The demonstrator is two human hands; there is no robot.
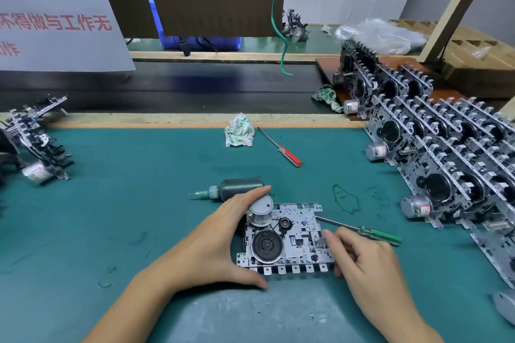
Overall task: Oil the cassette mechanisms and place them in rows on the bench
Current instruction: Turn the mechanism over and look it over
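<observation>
Head view: the left hand (220,234) and right hand (359,256) both hold the mechanism (287,239) by its edges. The oil bottle (239,188) lies close; a bump could make it roll.

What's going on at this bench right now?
A person holds one cassette mechanism flat on the green mat, the left hand gripping its left edge, the right hand at its right edge. The oil bottle lies on its side just behind, untouched. A green-handled screwdriver lies by the right hand, a red-handled one farther back. Rows of mechanisms already stand along the right, and a smaller pile sits on the left.
</observation>
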